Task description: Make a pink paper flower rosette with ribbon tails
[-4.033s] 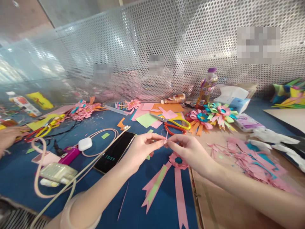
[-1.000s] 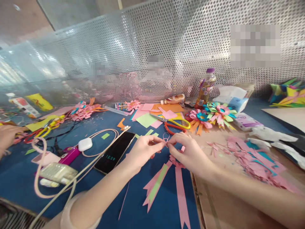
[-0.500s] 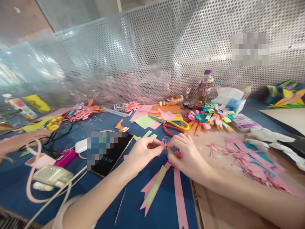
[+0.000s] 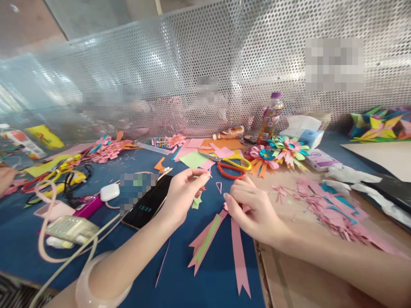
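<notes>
My left hand [image 4: 184, 192] is raised over the blue table, thumb and forefinger pinched on a tiny pinkish bit that I cannot make out. My right hand [image 4: 252, 207] has its fingers curled over the top of a pink paper ribbon [image 4: 240, 256], whose notched tail hangs toward me. A second pink tail with a light green strip [image 4: 208, 244] spreads to the left from the same spot. Just left of my right fingers shows a small pink triangular paper loop [image 4: 218, 187]. What lies under the right palm is hidden. Green paper scraps [image 4: 196, 202] lie below my left fingers.
Scissors [image 4: 233, 164] with red and yellow handles lie beyond my hands, by coloured paper sheets [image 4: 192, 159]. A phone [image 4: 146, 209] and cables are at left. Paper flowers [image 4: 290, 147], a bottle [image 4: 270, 117] and pink scraps [image 4: 327, 209] stand or lie at right. Another person's hand [image 4: 6, 177] shows far left.
My hands have moved apart; the left one has gone up and left of the loop. The right fingers are more curled. The other person's hand has drawn back to the left.
</notes>
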Demonstrator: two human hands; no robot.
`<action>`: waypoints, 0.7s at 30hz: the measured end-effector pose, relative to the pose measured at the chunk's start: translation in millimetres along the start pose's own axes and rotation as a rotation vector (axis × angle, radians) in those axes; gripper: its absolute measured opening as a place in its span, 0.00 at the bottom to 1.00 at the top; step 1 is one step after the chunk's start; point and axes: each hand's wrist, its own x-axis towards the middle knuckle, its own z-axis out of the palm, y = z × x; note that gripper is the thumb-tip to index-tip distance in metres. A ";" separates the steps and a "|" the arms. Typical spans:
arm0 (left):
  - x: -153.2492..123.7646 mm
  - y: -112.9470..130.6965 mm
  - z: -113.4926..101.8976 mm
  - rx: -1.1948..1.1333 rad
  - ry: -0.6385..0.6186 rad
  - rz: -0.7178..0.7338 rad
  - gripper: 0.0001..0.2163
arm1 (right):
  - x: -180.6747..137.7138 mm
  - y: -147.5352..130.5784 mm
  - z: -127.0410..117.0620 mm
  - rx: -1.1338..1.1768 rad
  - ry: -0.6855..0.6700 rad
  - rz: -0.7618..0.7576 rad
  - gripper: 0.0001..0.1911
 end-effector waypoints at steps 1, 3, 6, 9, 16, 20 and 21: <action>0.2 -0.2 0.0 -0.018 0.012 0.005 0.11 | -1.7 -1.7 0.5 -0.029 -0.007 -0.053 0.19; 1.4 -1.2 -0.2 -0.052 0.040 0.022 0.11 | -5.1 -5.7 0.8 -0.115 -0.019 -0.191 0.19; 4.0 -2.9 -0.5 -0.094 0.086 0.030 0.11 | -8.5 -13.0 -0.2 -0.246 -0.037 -0.487 0.17; 6.0 -2.9 -0.3 -0.115 0.105 0.014 0.11 | -9.7 -20.4 -1.3 -0.295 -0.070 -0.730 0.18; 5.3 -1.3 -2.9 -0.181 0.115 0.030 0.13 | -11.2 -22.6 3.1 -0.292 -0.180 -0.773 0.18; 6.6 -6.6 -5.3 -0.209 0.121 0.073 0.13 | -9.7 -21.9 5.6 -0.307 -0.202 -0.782 0.17; 7.5 -8.1 -5.4 -0.218 0.135 0.085 0.12 | -9.0 -22.3 6.7 -0.307 -0.162 -0.805 0.17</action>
